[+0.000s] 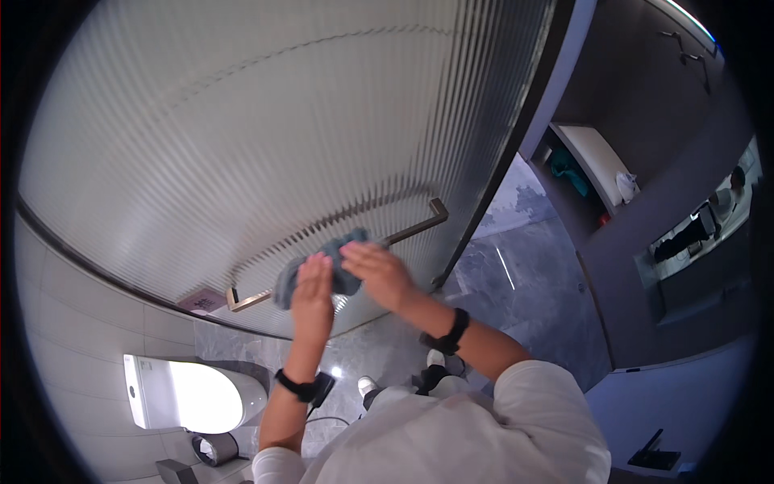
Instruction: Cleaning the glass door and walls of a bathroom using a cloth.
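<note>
Both hands rest on a grey-blue cloth [286, 287] that is bunched around the middle of a long metal door handle [417, 228]. My left hand [313, 287] lies on the cloth's left part, its fingers pointing up. Against the cloth's right part, my right hand [378, 272] has its fingers stretched towards the upper left. The handle is fixed to a ribbed glass door [338, 121]; its two ends show on either side of the cloth. How far the fingers curl around the handle is hidden.
A white toilet [199, 396] stands at the lower left beside a small bin [214, 449]. A sign [202, 300] bearing writing is on the glass near the handle's left end. At right are a dark doorway edge, a shelf niche [595, 160] with a teal cloth [568, 171], and a mirror.
</note>
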Demonstrator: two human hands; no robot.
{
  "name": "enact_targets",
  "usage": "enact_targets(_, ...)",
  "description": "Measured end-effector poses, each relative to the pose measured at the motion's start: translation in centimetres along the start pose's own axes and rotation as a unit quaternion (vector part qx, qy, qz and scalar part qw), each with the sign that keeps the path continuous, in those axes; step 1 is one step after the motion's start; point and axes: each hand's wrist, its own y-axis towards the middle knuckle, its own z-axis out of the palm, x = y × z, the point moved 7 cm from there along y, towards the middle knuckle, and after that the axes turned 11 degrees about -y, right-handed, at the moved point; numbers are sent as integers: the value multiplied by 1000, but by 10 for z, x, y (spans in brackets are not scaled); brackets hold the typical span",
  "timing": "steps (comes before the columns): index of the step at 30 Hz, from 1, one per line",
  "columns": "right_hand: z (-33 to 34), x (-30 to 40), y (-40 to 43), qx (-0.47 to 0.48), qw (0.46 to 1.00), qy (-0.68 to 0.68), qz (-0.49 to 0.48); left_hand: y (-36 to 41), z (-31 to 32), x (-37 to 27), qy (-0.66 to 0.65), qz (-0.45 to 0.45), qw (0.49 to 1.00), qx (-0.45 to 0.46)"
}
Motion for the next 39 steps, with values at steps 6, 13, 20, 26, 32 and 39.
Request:
enact_targets(6,-84,-120,-30,-39,990,7,132,86,96,-105,-33,72,997,-12)
enact_targets(13,-42,-78,-39,-35,992,-5,122,55,65,-62,-36,39,998,19)
enact_targets(20,69,79,18,-9,996,61,-57,-42,-53,47,87,-44,995,-19)
enact_targets(26,80,89,30,-41,985,167,-20,-63,-65,82,166,-132,977,-23)
enact_targets(32,-19,-46,-15,-104,987,106,56,4,18,-7,73,-25,997,2)
enact_targets(39,-93,-158,-35,3,984,90,152,93,118,-113,-39,53,997,-30)
